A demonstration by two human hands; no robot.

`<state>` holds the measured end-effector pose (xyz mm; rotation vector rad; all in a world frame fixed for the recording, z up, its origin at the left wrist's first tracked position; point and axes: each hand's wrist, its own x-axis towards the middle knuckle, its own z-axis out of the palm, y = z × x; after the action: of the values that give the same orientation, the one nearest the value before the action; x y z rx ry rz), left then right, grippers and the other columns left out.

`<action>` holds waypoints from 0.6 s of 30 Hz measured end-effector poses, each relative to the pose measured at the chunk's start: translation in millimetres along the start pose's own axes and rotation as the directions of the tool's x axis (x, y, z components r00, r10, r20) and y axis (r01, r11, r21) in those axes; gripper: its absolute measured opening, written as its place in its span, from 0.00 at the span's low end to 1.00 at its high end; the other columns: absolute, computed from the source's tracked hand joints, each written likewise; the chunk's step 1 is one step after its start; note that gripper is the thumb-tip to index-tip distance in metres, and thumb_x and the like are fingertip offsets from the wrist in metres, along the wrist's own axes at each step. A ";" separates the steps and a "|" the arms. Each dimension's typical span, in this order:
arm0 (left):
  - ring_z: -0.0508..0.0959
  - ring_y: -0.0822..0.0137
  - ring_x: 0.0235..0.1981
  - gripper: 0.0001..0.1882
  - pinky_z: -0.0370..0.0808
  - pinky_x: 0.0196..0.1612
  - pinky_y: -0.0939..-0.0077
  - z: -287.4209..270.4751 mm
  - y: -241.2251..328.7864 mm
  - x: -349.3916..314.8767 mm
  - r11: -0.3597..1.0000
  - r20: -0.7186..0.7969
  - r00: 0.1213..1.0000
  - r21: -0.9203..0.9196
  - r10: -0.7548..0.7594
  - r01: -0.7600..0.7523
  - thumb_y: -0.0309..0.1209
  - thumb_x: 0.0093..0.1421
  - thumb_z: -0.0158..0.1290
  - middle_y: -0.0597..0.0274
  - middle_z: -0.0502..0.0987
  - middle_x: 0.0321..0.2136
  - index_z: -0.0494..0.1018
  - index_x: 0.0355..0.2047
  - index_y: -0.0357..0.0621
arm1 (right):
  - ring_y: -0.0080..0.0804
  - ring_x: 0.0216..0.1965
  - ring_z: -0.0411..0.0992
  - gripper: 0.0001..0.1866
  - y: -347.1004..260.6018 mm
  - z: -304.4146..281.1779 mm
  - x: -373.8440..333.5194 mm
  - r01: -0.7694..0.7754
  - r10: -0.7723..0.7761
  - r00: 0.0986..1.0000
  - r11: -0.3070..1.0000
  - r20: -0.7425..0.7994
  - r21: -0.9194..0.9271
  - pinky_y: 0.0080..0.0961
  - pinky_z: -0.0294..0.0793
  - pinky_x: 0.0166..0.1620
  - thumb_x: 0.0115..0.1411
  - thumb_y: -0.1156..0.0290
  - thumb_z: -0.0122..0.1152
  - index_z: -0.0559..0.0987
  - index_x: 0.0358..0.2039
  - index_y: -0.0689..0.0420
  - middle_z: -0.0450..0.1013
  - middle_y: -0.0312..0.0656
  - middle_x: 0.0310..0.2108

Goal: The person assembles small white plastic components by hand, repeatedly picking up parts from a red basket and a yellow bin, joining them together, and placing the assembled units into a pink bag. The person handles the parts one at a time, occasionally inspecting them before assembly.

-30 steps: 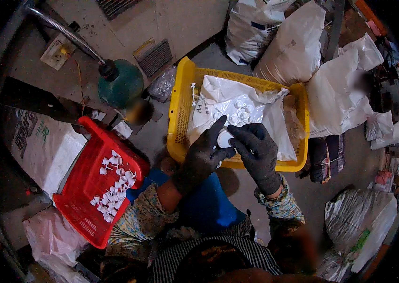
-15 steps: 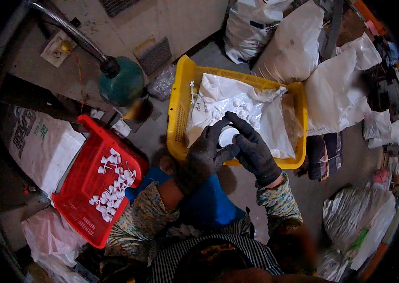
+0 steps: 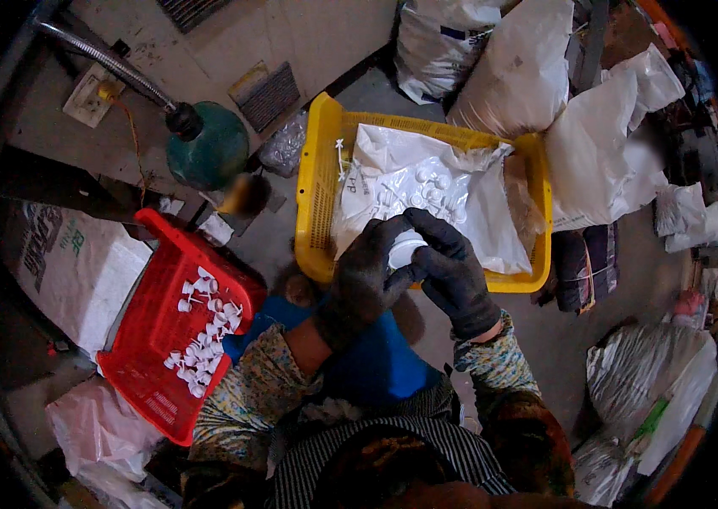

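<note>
Between my two dark-gloved hands is a round white plastic cap-like part (image 3: 407,247), partly covered by the fingers. My left hand (image 3: 369,265) grips it from the left with thumb and fingers. From the right, my right hand (image 3: 458,284) closes on the same part, its fingertips at the upper edge. Both hands are over the near rim of a yellow plastic basket (image 3: 312,242). Inside that basket a white plastic bag (image 3: 490,229) lies spread, with several small white parts (image 3: 433,188) on it.
At the left a tilted red basket (image 3: 134,339) holds many white stemmed parts (image 3: 202,352). A green lamp shade (image 3: 206,146) on a flexible metal neck stands beyond it. Full white sacks (image 3: 511,72) line the far right. A dark tied bundle (image 3: 586,270) sits beside the yellow basket.
The white part has tilted in my fingers and shows less of its round face. My hands have stayed close together above the basket's near rim. The whole view has shifted slightly.
</note>
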<state>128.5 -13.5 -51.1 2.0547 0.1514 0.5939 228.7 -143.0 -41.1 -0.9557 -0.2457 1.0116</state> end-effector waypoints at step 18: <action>0.75 0.60 0.46 0.23 0.73 0.49 0.66 8.7 -19.6 6.6 0.604 0.166 0.909 -0.700 -0.382 0.381 0.46 0.71 0.38 0.50 0.73 0.46 0.64 0.56 0.43 | 0.23 0.41 0.70 0.26 13.4 2.2 16.1 0.106 -0.113 0.990 0.991 -0.089 -0.078 0.20 0.70 0.47 0.68 0.58 0.46 0.67 0.60 0.63 0.72 0.40 0.50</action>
<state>140.9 -7.5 -68.8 1.1836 0.2996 0.3005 228.1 -126.3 -54.0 -1.0419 -0.2562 0.8604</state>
